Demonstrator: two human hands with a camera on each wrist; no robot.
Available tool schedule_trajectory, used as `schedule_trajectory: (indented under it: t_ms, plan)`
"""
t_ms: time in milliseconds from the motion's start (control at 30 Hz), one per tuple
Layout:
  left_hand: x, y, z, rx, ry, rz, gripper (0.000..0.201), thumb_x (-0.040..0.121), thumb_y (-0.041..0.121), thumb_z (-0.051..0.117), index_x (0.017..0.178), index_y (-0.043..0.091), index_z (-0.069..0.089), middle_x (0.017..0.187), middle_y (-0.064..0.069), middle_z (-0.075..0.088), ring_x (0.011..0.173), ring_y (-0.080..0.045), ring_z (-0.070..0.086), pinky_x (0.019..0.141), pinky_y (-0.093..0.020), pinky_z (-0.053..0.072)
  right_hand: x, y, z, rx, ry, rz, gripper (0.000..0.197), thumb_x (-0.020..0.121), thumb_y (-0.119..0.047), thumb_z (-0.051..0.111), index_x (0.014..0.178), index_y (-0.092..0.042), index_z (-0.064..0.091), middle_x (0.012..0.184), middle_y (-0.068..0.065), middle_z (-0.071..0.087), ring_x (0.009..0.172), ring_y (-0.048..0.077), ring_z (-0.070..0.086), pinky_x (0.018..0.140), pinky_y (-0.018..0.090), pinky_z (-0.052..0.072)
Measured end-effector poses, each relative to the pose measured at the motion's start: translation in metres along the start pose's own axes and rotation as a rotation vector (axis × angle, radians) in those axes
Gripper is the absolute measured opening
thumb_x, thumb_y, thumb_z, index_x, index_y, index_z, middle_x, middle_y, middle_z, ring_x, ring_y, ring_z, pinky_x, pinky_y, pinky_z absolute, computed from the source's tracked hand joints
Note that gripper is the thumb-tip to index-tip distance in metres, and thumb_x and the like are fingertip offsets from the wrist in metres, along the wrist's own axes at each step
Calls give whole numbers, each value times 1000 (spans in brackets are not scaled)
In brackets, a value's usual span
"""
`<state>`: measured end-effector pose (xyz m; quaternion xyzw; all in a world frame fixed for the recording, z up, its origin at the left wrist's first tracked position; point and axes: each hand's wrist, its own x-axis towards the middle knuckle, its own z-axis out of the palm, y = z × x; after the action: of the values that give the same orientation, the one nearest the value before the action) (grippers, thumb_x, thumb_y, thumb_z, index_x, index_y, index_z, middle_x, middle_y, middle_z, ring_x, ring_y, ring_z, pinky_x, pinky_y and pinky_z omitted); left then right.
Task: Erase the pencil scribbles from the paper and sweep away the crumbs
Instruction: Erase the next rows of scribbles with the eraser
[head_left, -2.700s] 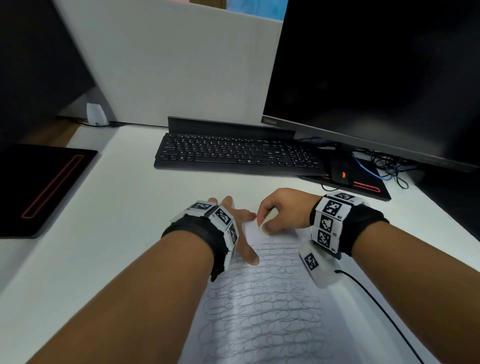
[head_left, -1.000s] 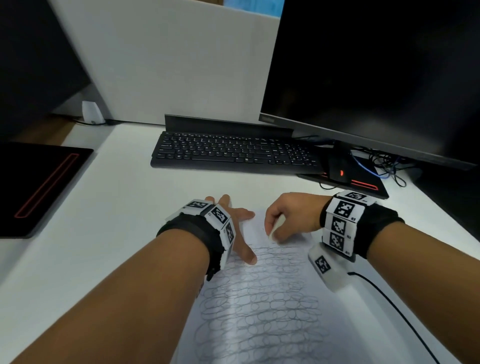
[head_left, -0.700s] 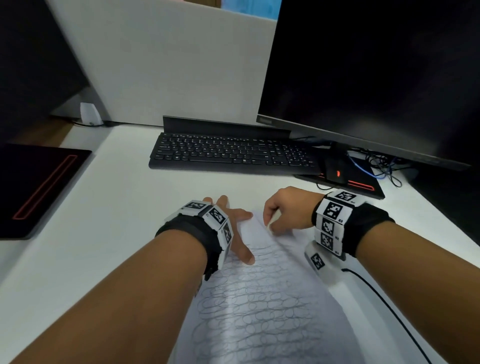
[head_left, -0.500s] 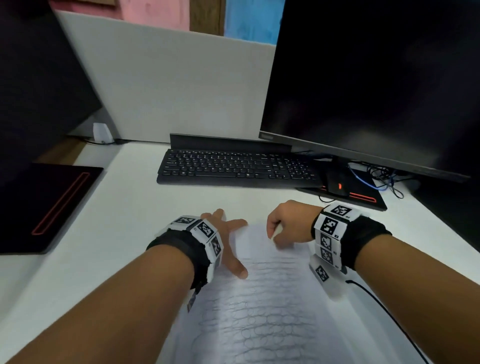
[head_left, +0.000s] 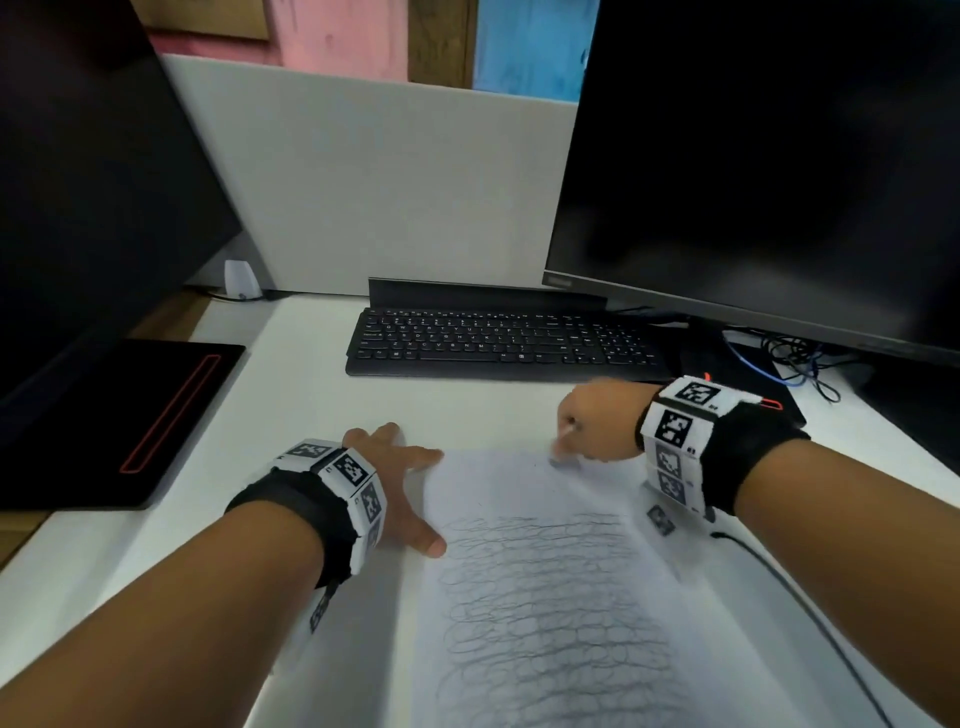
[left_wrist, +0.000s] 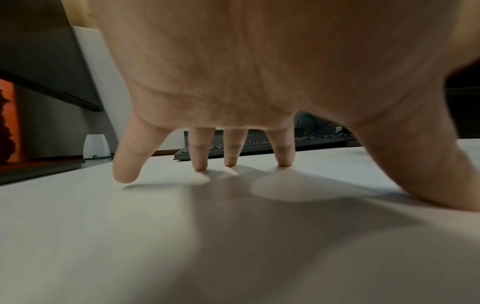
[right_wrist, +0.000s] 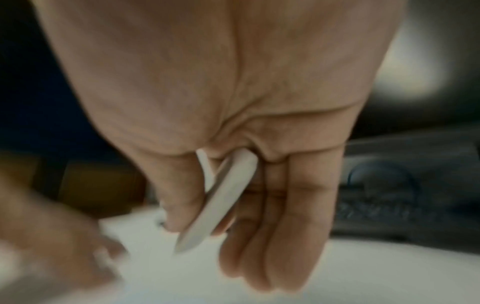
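Note:
A white sheet of paper (head_left: 545, 597) lies on the white desk, its lower part covered with rows of pencil scribbles (head_left: 550, 587); the top strip is nearly blank. My left hand (head_left: 400, 483) rests spread and flat at the paper's left edge, fingertips (left_wrist: 201, 166) pressing the surface. My right hand (head_left: 592, 426) is blurred at the paper's top right corner. It pinches a flat white eraser (right_wrist: 223, 197) between thumb and fingers, the eraser's tip down near the paper. No crumbs can be made out.
A black keyboard (head_left: 498, 340) lies just beyond the paper. A large dark monitor (head_left: 769, 156) stands at back right with cables (head_left: 789, 358) under it. A black pad with a red outline (head_left: 130, 421) is at left. A small white device (head_left: 240, 279) sits by the grey partition.
My right hand has moved right and away along the paper's top edge with the eraser. The top rows of scribbles are gone. The head view has tilted up. My left hand stays put.

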<state>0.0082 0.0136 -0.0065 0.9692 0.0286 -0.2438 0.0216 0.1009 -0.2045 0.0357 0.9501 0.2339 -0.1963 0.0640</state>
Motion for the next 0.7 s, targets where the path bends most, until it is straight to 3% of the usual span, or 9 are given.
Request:
schedule_trajectory:
  t_ms: [67, 167, 233, 300, 367, 467, 533, 600, 700]
  plan:
    - [3, -1, 2, -3, 6, -7, 103, 65, 73, 71, 149, 53, 14, 156, 4, 16, 145, -25, 13, 114, -48, 27, -4, -26, 0, 643, 63, 20, 40, 101, -41, 50, 108, -3, 63, 82, 8, 70, 68, 20, 63, 68, 27, 54]
    - [7, 0, 7, 44, 23, 4, 103, 60, 81, 64, 148, 51, 18, 149, 6, 26, 141, -26, 17, 112, -45, 29, -12, -82, 20, 1674, -122, 88, 43, 102, -41, 47, 126, -6, 47, 85, 18, 69, 72, 25, 69, 74, 33, 59]
    - [10, 0, 12, 112, 40, 17, 96, 59, 85, 55, 141, 44, 27, 141, 6, 36, 136, -25, 21, 112, -43, 26, -9, -110, 43, 1985, -238, 156, 42, 101, -40, 50, 123, -5, 50, 85, 18, 68, 78, 27, 68, 79, 36, 58]
    - [11, 0, 13, 81, 34, 4, 95, 52, 84, 62, 132, 42, 32, 135, 2, 36, 133, -27, 24, 110, -45, 32, -5, -129, 62, 2221, -194, 207, 42, 99, -37, 54, 122, -2, 55, 71, 12, 67, 74, 23, 66, 79, 34, 58]
    - [9, 0, 11, 28, 17, 9, 96, 54, 74, 75, 134, 43, 32, 129, 1, 32, 129, -27, 28, 106, -44, 39, -4, -137, 72, 2379, -65, 243, 41, 99, -35, 56, 119, 1, 58, 73, 12, 69, 84, 26, 68, 85, 35, 57]
    - [9, 1, 9, 15, 25, 11, 107, 59, 69, 77, 147, 47, 20, 141, 1, 26, 136, -28, 22, 109, -44, 37, -7, -126, 77, 2493, 46, 265, 30, 103, -31, 50, 112, -3, 55, 101, 21, 68, 98, 30, 68, 93, 38, 55]
    - [11, -2, 11, -4, 29, 9, 110, 57, 71, 77, 148, 50, 17, 145, 2, 22, 140, -29, 17, 110, -50, 35, 1, -99, 76, 2466, 172, 538, 32, 104, -29, 48, 131, -11, 49, 109, 11, 68, 94, 18, 70, 81, 22, 56]
    - [10, -4, 10, -12, 5, 4, 113, 55, 72, 77, 148, 52, 15, 149, 2, 17, 143, -29, 12, 110, -53, 34, 8, -58, 73, 2312, 626, 727, 39, 103, -25, 50, 135, -4, 49, 118, 12, 67, 99, 22, 67, 74, 19, 52]
    - [12, -5, 11, -6, 3, 11, 114, 54, 74, 77, 147, 52, 15, 150, 4, 17, 144, -29, 13, 109, -53, 34, 10, -14, 74, 2039, 980, 842, 37, 103, -22, 42, 122, 7, 55, 114, 27, 64, 93, 37, 60, 62, 27, 42]
